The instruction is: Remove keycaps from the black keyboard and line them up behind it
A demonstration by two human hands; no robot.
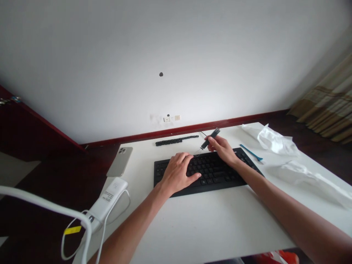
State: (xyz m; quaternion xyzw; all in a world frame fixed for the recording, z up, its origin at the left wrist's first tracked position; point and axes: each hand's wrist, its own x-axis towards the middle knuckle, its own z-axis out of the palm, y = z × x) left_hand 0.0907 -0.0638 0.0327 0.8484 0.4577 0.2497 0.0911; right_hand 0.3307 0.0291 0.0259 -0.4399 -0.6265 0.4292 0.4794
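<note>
My right hand (222, 148) pinches the brush (209, 139), slanting down-left toward the keyboard (220, 179); my left hand (177, 172) lies flat, fingers together, just beside its tip

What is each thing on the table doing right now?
Keyboard: flat, left hand resting on it.
Tool: tilted, held in right hand, tip at the keys.
Key row: lying loose behind the keyboard.
Phone: face down.
Blue stick: lying untouched.

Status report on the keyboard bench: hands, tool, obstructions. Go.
Left hand flat on keyboard. Right hand gripping dark tool, tip at top key row. Row of loose keys behind; blue tool to the right, clear of both hands.
</note>
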